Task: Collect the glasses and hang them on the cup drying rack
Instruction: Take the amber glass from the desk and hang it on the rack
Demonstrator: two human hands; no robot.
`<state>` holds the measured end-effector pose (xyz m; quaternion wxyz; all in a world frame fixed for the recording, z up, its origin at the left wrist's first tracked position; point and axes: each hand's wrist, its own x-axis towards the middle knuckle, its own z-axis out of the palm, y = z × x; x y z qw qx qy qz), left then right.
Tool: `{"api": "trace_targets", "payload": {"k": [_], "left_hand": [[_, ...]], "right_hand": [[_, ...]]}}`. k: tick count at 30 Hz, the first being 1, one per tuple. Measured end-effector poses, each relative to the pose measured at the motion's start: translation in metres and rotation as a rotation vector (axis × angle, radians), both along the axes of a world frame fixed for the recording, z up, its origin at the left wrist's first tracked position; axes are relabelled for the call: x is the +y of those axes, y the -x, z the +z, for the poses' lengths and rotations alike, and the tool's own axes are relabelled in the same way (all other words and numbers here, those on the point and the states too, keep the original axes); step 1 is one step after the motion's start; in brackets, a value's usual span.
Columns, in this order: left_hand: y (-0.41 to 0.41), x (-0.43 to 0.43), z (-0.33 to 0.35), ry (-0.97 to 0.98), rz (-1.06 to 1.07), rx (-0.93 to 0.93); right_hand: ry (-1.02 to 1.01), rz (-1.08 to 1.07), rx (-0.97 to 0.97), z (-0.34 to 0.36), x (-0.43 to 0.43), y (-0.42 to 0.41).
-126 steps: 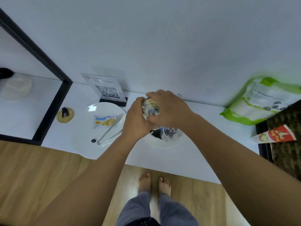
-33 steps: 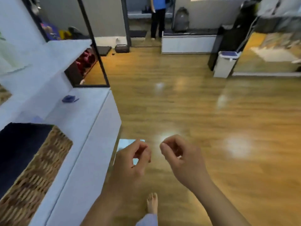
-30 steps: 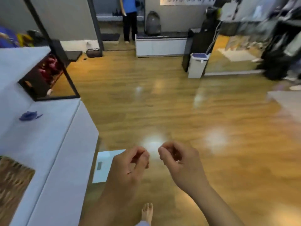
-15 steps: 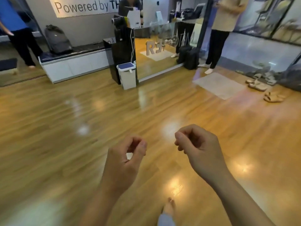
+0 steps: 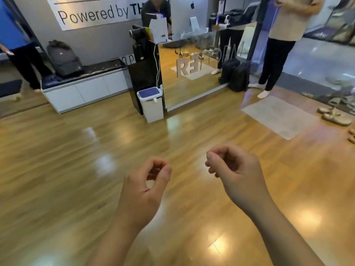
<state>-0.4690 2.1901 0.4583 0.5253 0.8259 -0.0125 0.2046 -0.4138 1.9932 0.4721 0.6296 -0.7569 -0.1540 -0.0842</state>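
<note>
Wall sign (image 5: 96, 13): silver panel on the grey wall, showing "Powered by TH" in dark letters; the rest of the line is being hidden by a person standing in front. A smaller line along its top edge is too cut off to read.

Glass panel (image 5: 189, 67): carrying frosted letters, reading "R" and a mirrored "E"; further letters are too faint.

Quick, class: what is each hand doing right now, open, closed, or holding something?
Left hand: fingers curled loosely toward the thumb, holding nothing visible.
Right hand: fingers curled in the same way, holding nothing visible.
</note>
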Motion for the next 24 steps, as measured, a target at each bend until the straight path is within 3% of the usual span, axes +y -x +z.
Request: {"api": "trace_targets", "payload": {"k": [11,19,24], "left_hand": [[-0.329,0.038,-0.011,0.088,-0.109,0.014],[-0.563,0.003,-0.019,0.02,-0.361,0.166],[-0.706,-0.016,-0.018,-0.027,-0.356,0.091]], "right_hand": [[0.136,-0.1,0.09,-0.016,0.035,-0.295],[0.073,-0.293,0.177,-0.026,0.001,-0.483],[0.025,-0.329,0.148,-0.04,-0.018,-0.623]]}}
